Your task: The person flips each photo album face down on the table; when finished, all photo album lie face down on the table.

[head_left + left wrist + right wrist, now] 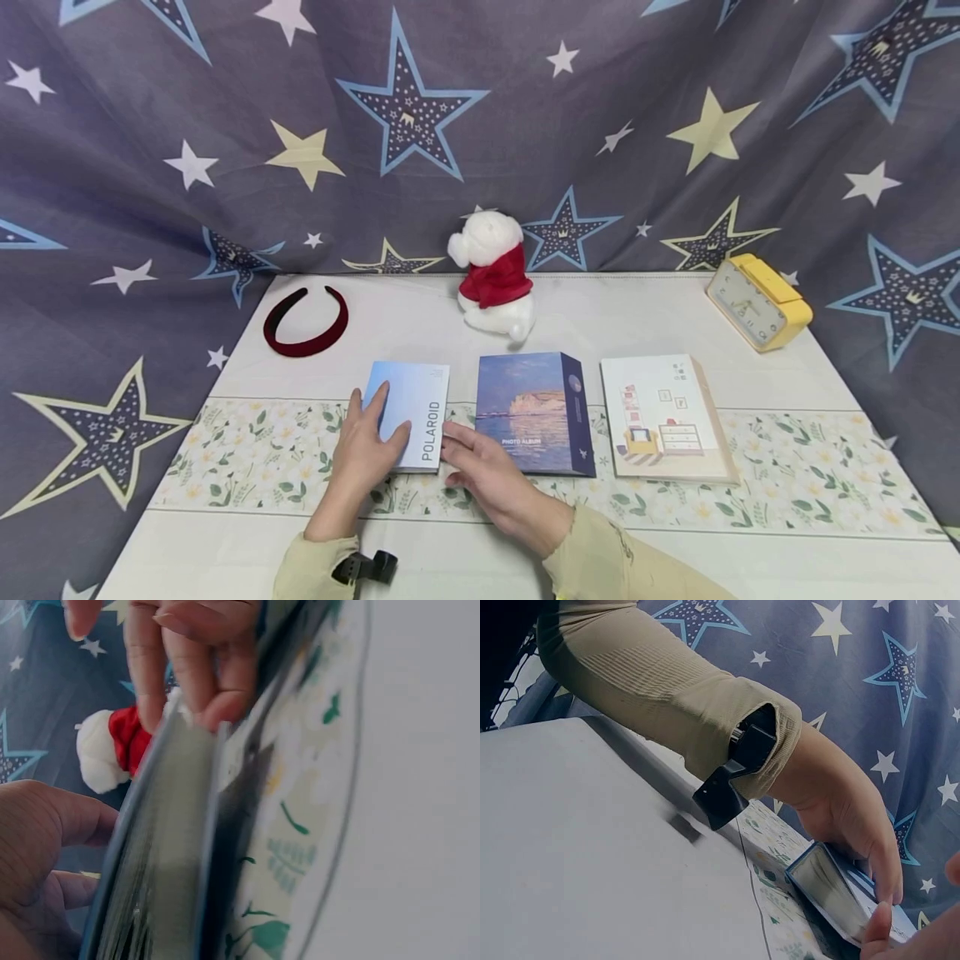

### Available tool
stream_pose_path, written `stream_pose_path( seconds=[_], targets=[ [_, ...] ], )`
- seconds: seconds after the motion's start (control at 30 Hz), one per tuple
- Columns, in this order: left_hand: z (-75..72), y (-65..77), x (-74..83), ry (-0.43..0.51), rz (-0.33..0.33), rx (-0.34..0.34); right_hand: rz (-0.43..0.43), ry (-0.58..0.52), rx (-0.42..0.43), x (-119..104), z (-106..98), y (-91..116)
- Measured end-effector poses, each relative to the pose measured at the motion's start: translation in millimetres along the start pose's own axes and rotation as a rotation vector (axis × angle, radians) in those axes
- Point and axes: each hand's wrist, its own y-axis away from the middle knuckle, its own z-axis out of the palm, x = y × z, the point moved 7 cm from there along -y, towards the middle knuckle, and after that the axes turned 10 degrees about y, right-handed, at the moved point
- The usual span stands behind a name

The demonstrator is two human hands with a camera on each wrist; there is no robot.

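A light-blue photo album (420,417) marked POLAROID lies at the left of a row of three. My left hand (365,442) rests on its cover with the fingers spread. Close at the album's right edge is my right hand (483,467), its fingertips touching that edge. In the left wrist view the album (176,825) shows its page edges between two covers, with the right hand (199,652) at its far end. The right wrist view has the left hand (847,806) over the album (829,889) and part of the right hand (922,941) at its corner.
Right of the hands lie a dark-blue photo album (525,408) and a white illustrated album (645,408). Behind are a dark-red headband (306,346), a white plush toy (491,237) in red clothing and a yellow alarm clock (757,300). A starry curtain (600,167) hangs behind the table.
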Motion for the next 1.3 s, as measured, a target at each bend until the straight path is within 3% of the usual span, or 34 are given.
stream_pose_path(
  seconds=[0.3, 0.47, 0.63, 0.87, 1.3],
  targets=[
    [4.3, 6.6, 8.4, -0.163, 0.172, 0.058, -0.01, 0.033, 0.024, -3, 0, 2],
    [6.9, 12.3, 15.3, -0.243, 0.266, 0.04, 0.005, 0.001, 0.037, -2, -1, 3],
    [10.6, 17.3, 22.9, -0.298, 0.318, 0.01, 0.003, -0.017, 0.024, -6, -1, 3],
    [16.9, 25.4, 28.8, -0.292, 0.333, -0.028, -0.014, -0.036, 0.035, -12, -5, 3],
    [20.3, 28.7, 34.7, -0.238, 0.302, -0.04, -0.041, 0.052, 0.086, -17, -11, 7]
  ],
)
